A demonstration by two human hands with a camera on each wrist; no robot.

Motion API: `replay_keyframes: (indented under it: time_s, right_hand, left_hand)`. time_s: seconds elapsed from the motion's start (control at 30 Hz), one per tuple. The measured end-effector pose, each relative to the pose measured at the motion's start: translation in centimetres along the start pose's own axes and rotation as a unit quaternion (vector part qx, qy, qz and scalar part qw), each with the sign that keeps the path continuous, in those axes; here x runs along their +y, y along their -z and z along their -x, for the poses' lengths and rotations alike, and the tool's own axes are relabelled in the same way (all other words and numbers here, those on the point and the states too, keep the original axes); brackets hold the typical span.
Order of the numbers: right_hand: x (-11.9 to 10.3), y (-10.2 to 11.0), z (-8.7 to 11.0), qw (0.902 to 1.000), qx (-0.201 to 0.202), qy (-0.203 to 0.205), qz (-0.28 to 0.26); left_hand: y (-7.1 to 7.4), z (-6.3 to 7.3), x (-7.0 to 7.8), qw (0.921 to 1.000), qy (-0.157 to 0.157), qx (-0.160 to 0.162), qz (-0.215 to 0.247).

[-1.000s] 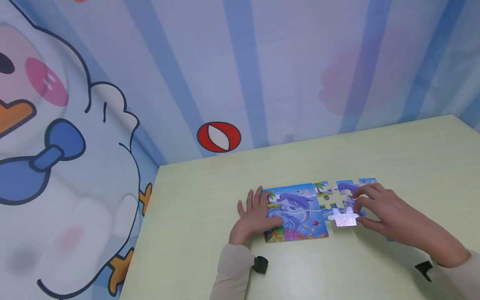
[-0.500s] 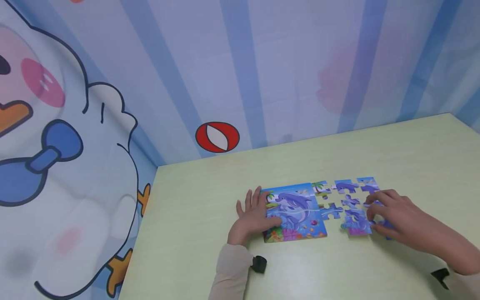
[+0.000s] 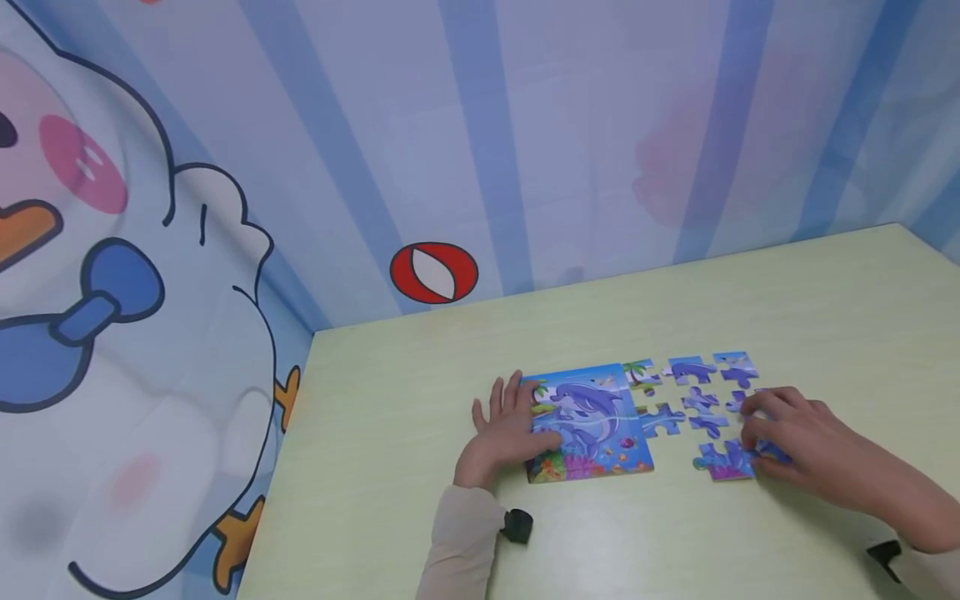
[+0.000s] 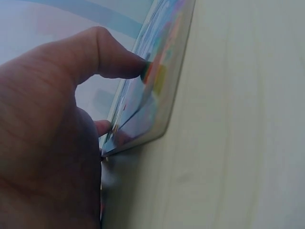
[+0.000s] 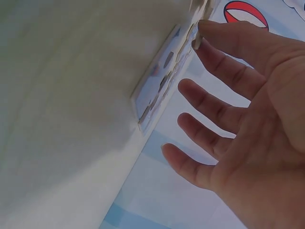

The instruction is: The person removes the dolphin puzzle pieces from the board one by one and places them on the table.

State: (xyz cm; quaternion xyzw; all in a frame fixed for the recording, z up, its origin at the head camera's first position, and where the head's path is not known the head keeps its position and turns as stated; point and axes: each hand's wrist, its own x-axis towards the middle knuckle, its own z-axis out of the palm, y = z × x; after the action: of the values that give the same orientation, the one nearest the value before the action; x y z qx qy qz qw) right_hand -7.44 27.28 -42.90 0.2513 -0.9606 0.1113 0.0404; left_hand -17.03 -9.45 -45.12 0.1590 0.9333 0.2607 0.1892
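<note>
My left hand (image 3: 506, 437) lies at the left edge of the dolphin picture board (image 3: 600, 425), fingers spread and thumb on its printed face. In the left wrist view the thumb (image 4: 119, 59) touches the board's top near a corner. At the right, my right hand (image 3: 802, 442) pinches a purple-and-pink jigsaw piece (image 3: 726, 461) at its right side between thumb and index finger. The other fingers of that hand (image 5: 267, 109) are loosely bent and apart in the right wrist view. More jigsaw pieces lie partly hidden under the right hand.
Several loose jigsaw pieces lie right of the board, including a palm-tree piece (image 3: 641, 373), a dolphin piece (image 3: 690, 371) and a corner piece (image 3: 737, 367). The pale table (image 3: 390, 433) meets a striped cloth backdrop (image 3: 570, 150) at its far edge.
My right hand has moved right and slightly toward me, turning the pinched piece from its glossy glare and drawing it away from the blue piece beside the board. The left hand stays put.
</note>
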Motion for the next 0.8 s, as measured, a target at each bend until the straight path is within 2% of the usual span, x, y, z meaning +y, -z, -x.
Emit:
replay_keyframes:
  time_s: [0.3,0.5,0.8]
  right_hand:
    - [-0.1,0.1,-0.2,0.9995,-0.018,-0.024,0.013]
    - [-0.5,0.5,-1.0,0.9992,-0.026,-0.029,0.001]
    - [-2.2,1.6,-3.2,0.9997,0.003,0.019,-0.014]
  left_hand:
    - [-0.2,-0.3,-0.3,1.0,-0.005,0.004,0.002]
    - [0.1,0.1,-0.1,1.0,-0.004,-0.004,-0.001]
    - [0.9,0.7,0.4,0.9997,-0.021,-0.009,0.005]
